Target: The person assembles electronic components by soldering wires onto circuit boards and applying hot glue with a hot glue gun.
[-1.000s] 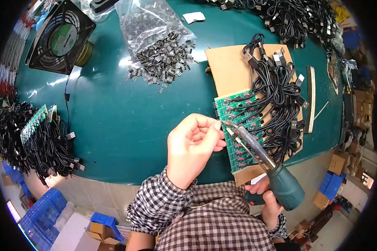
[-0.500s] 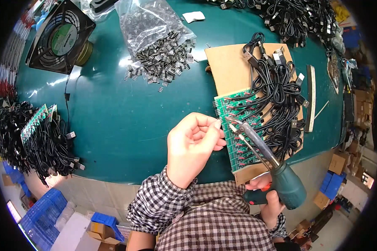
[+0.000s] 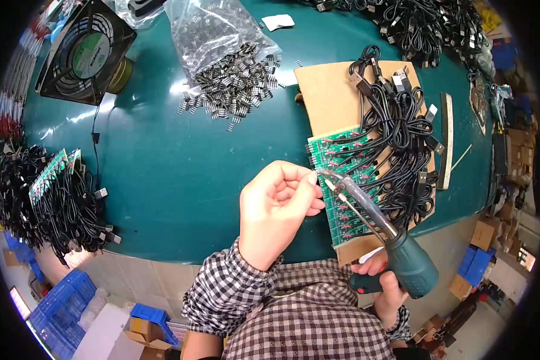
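Note:
My right hand (image 3: pixel 385 282) is wrapped round the grip of a dark green soldering gun (image 3: pixel 415 267). Its metal barrel slants up and left, and the tip is at the left edge of a green circuit board panel (image 3: pixel 345 161). Right beside that tip, my left hand (image 3: pixel 276 210) is closed in a pinch at the panel's edge; whatever is between the fingertips is too small to make out. Black USB cables (image 3: pixel 396 129) run from the boards and lie bundled to their right. Under panel and cables is a brown cardboard sheet (image 3: pixel 327 90).
Small pin headers (image 3: pixel 234 87) spill from a clear plastic bag (image 3: pixel 213 30) at the back. A black fan (image 3: pixel 87 54) stands far left. More boards with cables (image 3: pixel 66 198) hang over the left edge. Black cables (image 3: pixel 414 27) are heaped back right, near a pale strip (image 3: pixel 445 141).
The soldering gun's tip has shifted slightly left, closer to my left fingertips. My right fingers have closed over the red trigger. My left hand has stayed nearly still.

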Demonstrator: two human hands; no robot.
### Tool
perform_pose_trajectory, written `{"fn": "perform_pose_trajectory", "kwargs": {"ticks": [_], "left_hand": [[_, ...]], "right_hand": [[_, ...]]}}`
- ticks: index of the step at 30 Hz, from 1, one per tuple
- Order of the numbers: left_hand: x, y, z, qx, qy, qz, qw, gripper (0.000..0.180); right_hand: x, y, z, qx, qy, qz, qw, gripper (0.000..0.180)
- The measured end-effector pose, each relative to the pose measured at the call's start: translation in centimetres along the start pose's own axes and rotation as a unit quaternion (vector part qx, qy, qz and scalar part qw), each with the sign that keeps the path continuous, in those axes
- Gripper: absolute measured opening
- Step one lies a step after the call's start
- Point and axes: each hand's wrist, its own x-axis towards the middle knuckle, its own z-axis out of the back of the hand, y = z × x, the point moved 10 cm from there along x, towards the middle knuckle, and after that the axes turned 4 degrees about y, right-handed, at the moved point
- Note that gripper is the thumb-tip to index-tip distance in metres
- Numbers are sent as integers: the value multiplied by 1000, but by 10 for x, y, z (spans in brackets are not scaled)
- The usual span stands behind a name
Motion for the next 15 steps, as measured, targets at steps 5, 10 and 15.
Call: {"fn": "perform_pose_trajectory", "kwargs": {"ticks": [5, 10, 15], "left_hand": [[0, -3, 0, 17, -11, -15, 1000, 10], [0, -3, 0, 13, -12, -17, 1000, 11], [0, -3, 0, 13, -13, -17, 1000, 11]], "right_hand": [[-2, 0, 0, 5, 5, -4, 1000, 42], [-3, -2, 0, 16, 8, 2, 1000, 41], [-4, -1, -1, 13, 10, 7, 1000, 41]]}}
